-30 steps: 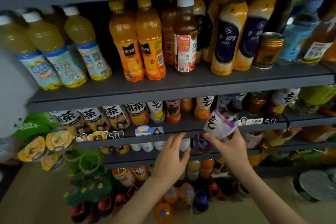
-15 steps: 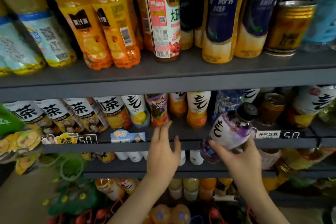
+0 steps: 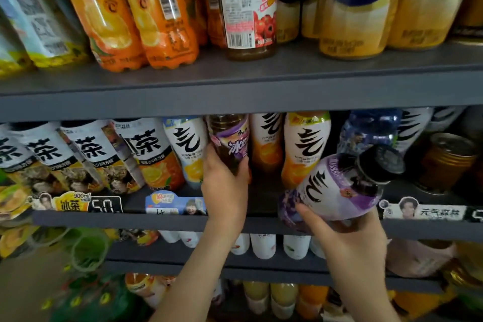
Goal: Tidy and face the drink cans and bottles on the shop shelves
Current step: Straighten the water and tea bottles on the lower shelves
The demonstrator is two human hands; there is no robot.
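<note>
My left hand (image 3: pixel 224 191) grips the lower part of a dark tea bottle with a purple label (image 3: pixel 230 138), which stands on the middle shelf (image 3: pixel 167 219) between white-labelled bottles. My right hand (image 3: pixel 347 240) holds a purple-and-white bottle with a black cap (image 3: pixel 337 188) from below, tilted, cap up to the right, in front of the shelf edge. An orange-and-white bottle (image 3: pixel 304 149) stands just behind it.
Tea bottles with white labels (image 3: pixel 86 154) fill the shelf's left side. A gold can (image 3: pixel 444 162) and a blue bottle (image 3: pixel 368 131) stand at the right. Orange juice bottles (image 3: pixel 133 13) and tall yellow-blue bottles (image 3: pixel 360 5) line the upper shelf. Small white bottles (image 3: pixel 261 246) stand on the shelf below.
The view has moved closer to the shelves. My left hand rose from the shelf edge and took hold of the purple-labelled tea bottle. My right hand still carries the tilted purple bottle.
</note>
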